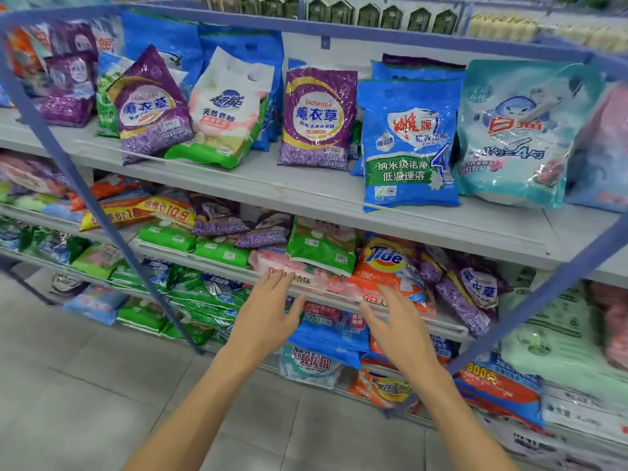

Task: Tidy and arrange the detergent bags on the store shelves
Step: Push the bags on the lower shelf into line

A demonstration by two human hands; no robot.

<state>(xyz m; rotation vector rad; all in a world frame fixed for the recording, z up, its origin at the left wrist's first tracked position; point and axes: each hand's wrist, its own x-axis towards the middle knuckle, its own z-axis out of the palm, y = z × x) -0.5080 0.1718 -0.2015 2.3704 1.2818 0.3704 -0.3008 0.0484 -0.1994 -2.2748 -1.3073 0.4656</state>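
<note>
We see both hands reaching toward the middle shelf [452, 326]. The left hand [268, 311] and the right hand [397, 321] are open with fingers spread, and neither holds anything. The left fingertips lie over the front edge of a pink bag [316, 271], perhaps touching it; the blur keeps us from being sure. Just right of it lies an orange bag [387, 263], with green bags [221, 253] and purple bags [465, 294] jumbled flat around them. On the upper shelf [306, 188] the detergent bags stand upright: a tilted purple bag [149, 103], a white bag [227, 110], another purple one [317, 117], a blue bag [407, 141] and a pale teal bag [516, 130].
</note>
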